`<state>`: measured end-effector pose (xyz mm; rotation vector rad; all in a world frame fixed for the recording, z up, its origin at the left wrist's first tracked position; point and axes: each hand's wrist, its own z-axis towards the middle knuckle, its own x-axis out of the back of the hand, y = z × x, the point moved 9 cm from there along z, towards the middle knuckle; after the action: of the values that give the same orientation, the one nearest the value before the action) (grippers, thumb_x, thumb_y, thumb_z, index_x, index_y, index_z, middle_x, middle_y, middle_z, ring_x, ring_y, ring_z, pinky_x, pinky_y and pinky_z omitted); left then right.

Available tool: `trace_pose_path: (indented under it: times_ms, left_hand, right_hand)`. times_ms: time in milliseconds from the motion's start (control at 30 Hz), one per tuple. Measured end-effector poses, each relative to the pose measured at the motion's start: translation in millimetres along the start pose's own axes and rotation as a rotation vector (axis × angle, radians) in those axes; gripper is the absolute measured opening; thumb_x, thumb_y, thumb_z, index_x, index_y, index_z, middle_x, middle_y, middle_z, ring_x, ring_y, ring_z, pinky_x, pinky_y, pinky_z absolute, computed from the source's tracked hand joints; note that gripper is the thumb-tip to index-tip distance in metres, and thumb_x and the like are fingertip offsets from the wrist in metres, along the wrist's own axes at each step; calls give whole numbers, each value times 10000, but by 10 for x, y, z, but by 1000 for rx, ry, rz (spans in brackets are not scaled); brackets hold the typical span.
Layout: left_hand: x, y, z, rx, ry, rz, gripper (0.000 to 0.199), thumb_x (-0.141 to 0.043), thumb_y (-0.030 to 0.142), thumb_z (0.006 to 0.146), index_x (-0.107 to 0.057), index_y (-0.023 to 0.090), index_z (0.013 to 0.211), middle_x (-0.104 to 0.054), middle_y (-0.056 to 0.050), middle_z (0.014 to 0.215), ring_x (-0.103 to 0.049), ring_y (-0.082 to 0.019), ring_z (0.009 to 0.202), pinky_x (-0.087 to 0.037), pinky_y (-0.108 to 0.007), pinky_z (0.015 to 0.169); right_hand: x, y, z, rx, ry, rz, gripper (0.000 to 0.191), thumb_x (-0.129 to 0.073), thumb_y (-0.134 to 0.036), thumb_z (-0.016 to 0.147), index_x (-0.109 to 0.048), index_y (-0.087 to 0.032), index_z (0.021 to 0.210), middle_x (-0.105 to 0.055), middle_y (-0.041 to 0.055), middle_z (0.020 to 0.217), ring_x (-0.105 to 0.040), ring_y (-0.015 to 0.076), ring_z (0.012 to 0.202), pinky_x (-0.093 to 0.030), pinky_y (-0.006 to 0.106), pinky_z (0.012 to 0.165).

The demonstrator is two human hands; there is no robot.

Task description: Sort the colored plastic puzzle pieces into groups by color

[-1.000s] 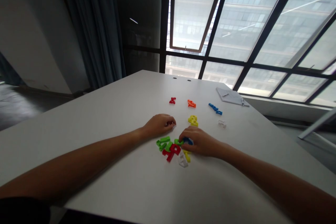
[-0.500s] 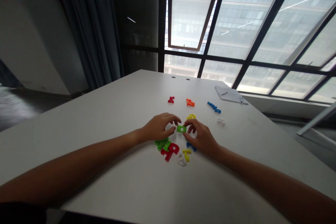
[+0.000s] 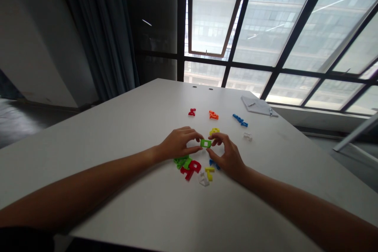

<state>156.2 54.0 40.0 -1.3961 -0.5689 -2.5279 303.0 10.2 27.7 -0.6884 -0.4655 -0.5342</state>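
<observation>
A small green letter-shaped plastic piece [image 3: 202, 143] with a squarish hole is held up over the table between both hands. My left hand [image 3: 178, 142] pinches its left end with thumb and forefinger. At the right end, my right hand [image 3: 227, 155] has its thumb and fingertips against it. Below the hands lies a loose pile: green pieces [image 3: 182, 161], red pieces [image 3: 194, 166], a white piece [image 3: 203, 178], a yellow T-like piece [image 3: 209, 173] and a blue piece [image 3: 213, 163] partly hidden by my right hand. Just behind the fingers are yellow pieces [image 3: 214, 130].
On the white table [image 3: 124, 122], farther back, sit small groups: red pieces [image 3: 191, 112], orange pieces [image 3: 213, 115], a row of blue pieces [image 3: 240, 120] and white pieces [image 3: 247, 136]. Paper [image 3: 258, 106] with pens lies at the far right edge, near the windows.
My left fingertips, apart from the green piece before, have closed on its left end. The piece has turned slightly and shows its hole more squarely. The other pieces have not moved.
</observation>
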Motion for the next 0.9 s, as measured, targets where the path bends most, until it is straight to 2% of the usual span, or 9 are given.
trace_pose_path:
  times_ms: [200, 400, 700, 800, 900]
  left_hand:
    - [2, -12, 5, 19, 24, -16, 332, -610, 484, 979, -685, 217, 1160, -723, -53, 1006, -647, -200, 916, -473, -311, 788]
    - [-5, -16, 15, 27, 19, -10, 323, -603, 474, 983, -688, 220, 1165, -725, -54, 1013, -647, -203, 925, -473, -313, 799]
    - [8, -32, 5, 51, 38, -31, 353, -617, 478, 967, -643, 230, 1217, -722, -51, 1028, -658, -207, 941, -491, -326, 825]
    - [31, -20, 15, 44, 39, -36, 297, -622, 455, 966, -673, 226, 1146, -721, -46, 1020, -659, -195, 925, -494, -313, 810]
    - [92, -130, 39, 67, 64, -19, 298, -628, 456, 956, -691, 228, 1138, -724, -47, 1007, -660, -193, 917, -497, -307, 794]
  right_hand:
    - [18, -29, -4, 45, 38, -17, 385, -661, -192, 887, -506, -248, 1235, -689, 70, 1075, -658, 222, 899, -550, 409, 853]
    - [29, -36, -3, 49, 44, -7, 370, -673, -211, 894, -518, -244, 1228, -688, 69, 1068, -655, 220, 904, -547, 402, 857]
    - [22, -13, -1, 32, 36, -21, 360, -668, -222, 895, -521, -247, 1222, -693, 74, 1077, -661, 227, 909, -545, 416, 868]
    - [9, 4, 10, 9, 19, -9, 381, -669, -231, 896, -504, -250, 1239, -693, 77, 1097, -661, 228, 910, -545, 418, 866]
    - [-16, 32, 22, -35, -12, -7, 420, -671, -236, 889, -484, -251, 1264, -685, 85, 1135, -667, 233, 926, -547, 425, 874]
